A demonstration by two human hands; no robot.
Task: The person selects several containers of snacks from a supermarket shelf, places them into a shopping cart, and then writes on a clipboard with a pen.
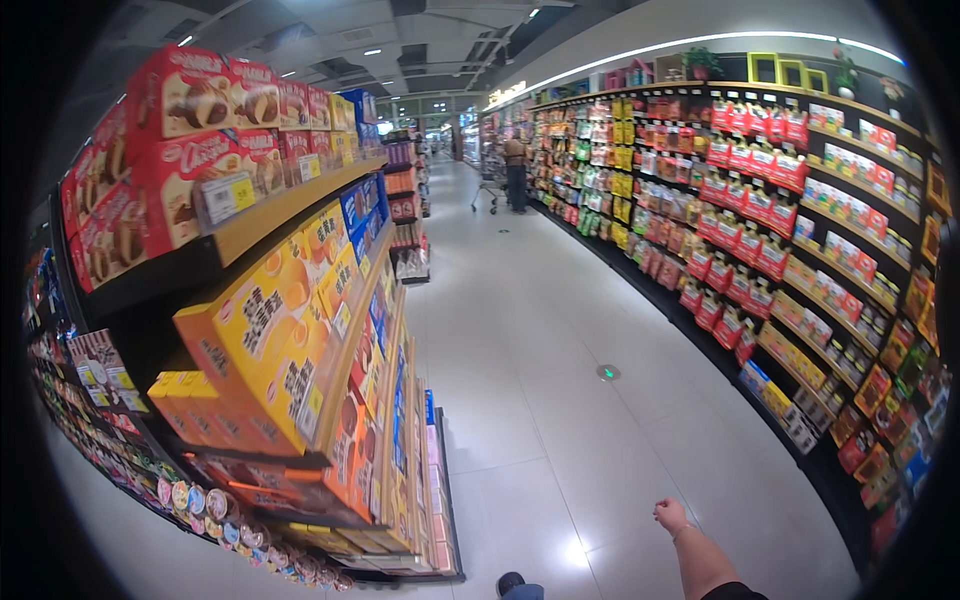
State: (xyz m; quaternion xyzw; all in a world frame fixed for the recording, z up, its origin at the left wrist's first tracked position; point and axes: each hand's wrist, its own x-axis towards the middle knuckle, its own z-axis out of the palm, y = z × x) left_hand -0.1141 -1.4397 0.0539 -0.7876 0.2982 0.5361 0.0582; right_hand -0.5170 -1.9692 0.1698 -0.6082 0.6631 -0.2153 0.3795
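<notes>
My right hand (pixel 669 516) shows at the lower right over the pale tiled floor (pixel 510 330), its fingers curled and nothing visible in it. A thin bracelet circles the wrist, and a dark sleeve covers the upper arm. My left hand is out of view. The tip of a dark shoe (pixel 511 581) and a bit of blue trouser leg show at the bottom edge. On the left, a shelf unit holds red snack boxes (pixel 199 94) on top, with yellow boxes (pixel 277 322) and orange boxes (pixel 349 450) on the tiers below.
Along the right runs a wall shelf with red pouches (pixel 750 169) and hanging packets. Farther down the aisle, a person (pixel 516 174) stands beside a shopping cart (pixel 491 193). A round floor marker (pixel 609 373) bears a green arrow. Small round cups (pixel 217 504) hang at the lower left.
</notes>
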